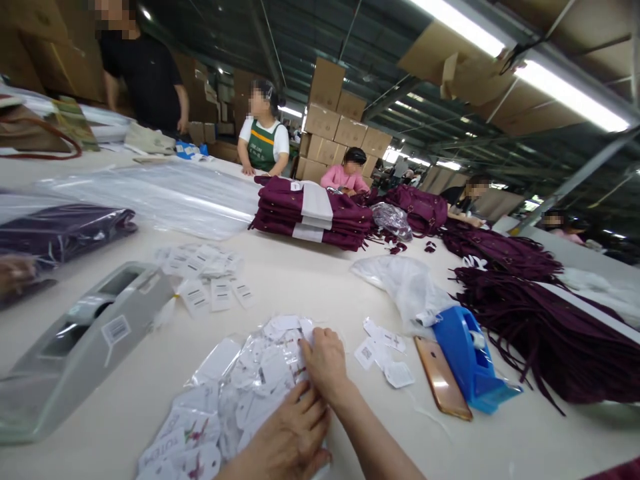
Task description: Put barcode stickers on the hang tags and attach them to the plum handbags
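Note:
A heap of white tags (265, 363), some in clear plastic, lies on the table (320, 287) in the lower middle. My right hand (326, 363) rests on the heap's right edge, fingers bent over the tags. Just below and to its left, my left hand (295, 430) lies over the same edge with its fingers close together. What either hand grips, if anything, is hidden. Barcode tags (200, 267) are spread behind the heap. A few loose tags (383, 350) lie to the right of my hands.
A grey tape dispenser (115, 327) stands left; a blue dispenser (470, 360) and a phone (443, 377) are right. Folded purple bags (315, 213) are stacked behind, with a plastic bag (400, 283) and more purple goods (540, 327) rightward. Other people stand or sit around the table.

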`<state>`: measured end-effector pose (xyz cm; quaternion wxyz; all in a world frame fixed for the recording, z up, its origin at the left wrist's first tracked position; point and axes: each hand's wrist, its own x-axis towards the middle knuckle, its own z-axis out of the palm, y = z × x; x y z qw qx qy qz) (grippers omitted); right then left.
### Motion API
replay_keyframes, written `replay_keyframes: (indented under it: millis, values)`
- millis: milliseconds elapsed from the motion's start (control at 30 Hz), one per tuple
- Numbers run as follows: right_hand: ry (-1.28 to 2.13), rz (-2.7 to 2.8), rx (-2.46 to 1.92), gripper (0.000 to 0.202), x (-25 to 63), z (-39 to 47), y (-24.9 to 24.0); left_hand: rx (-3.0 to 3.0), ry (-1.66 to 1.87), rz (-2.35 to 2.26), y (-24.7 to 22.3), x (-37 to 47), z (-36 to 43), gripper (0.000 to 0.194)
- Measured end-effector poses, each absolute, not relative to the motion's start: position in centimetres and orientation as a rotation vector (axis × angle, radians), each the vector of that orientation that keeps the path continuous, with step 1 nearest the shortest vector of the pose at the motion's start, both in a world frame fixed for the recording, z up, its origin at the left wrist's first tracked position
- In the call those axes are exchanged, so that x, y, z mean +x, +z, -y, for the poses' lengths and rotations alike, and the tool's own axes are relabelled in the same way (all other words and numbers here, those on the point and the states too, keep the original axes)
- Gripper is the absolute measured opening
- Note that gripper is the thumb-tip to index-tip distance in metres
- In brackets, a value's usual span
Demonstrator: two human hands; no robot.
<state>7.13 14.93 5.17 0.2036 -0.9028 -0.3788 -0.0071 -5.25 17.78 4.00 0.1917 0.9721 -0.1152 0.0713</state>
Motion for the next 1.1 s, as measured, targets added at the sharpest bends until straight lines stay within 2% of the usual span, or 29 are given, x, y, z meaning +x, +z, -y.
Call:
replay_keyframes:
  millis: [233, 467, 633, 767, 933, 1100]
  values:
    - [-0.056, 1.019, -2.446, 0.026, 8.9, -13.1, 5.5, 2.724, 0.213, 0.363, 2.8, -5.0, -18.2, 0.044]
    - [-0.096, 0.645, -2.389, 0.047, 15.5, -7.4, 7.4, 2.814, 0.288, 0.400, 3.2, -5.2, -18.2, 0.039]
    - [-0.133, 0.555, -2.482, 0.036, 18.8, -3.3, 8.7, 2.860, 0.347, 0.449, 3.0, -5.3, -18.3, 0.044]
    - [-0.133, 0.599, -2.501, 0.026, 16.6, -2.8, 7.6, 2.890, 0.431, 0.469, 2.7, -5.2, -18.4, 0.043]
    - [-0.130, 0.986, -2.432, 0.047, 9.3, -4.1, 5.2, 2.866, 0.575, 0.487, 2.2, -5.2, -18.4, 0.040]
    - [0.120, 1.272, -2.367, 0.033, 5.0, -4.3, 4.4, 2.844, 0.674, 0.477, 2.3, -5.2, -18.3, 0.037]
